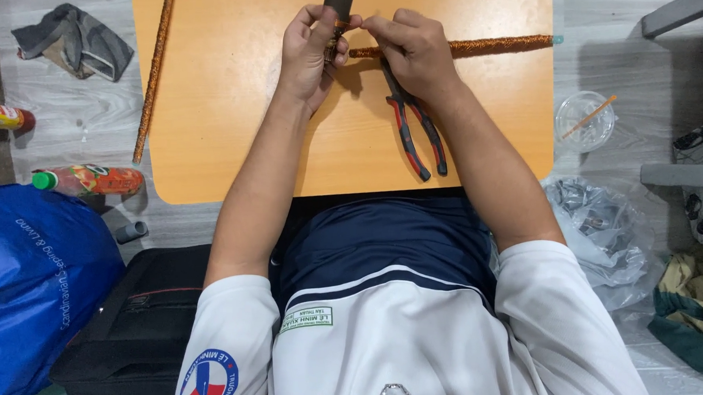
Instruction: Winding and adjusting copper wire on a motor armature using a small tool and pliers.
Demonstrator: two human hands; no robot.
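Hands are working close together at far edge of the orange table (pixel 214 97). I am closing my left hand (pixel 309 53) around a dark cylinder (pixel 338 7), upright, prob. to keep it steady. My right hand (pixel 413 54) is pinching a copper-wrapped rod (pixel 484 45), its end touching the cylinder. Red-black pliers (pixel 413 137) are lying just below the right wrist, w/ handles toward me. A second wrapped rod (pixel 156 62) is resting at the left edge; nothing is blocking the hands.
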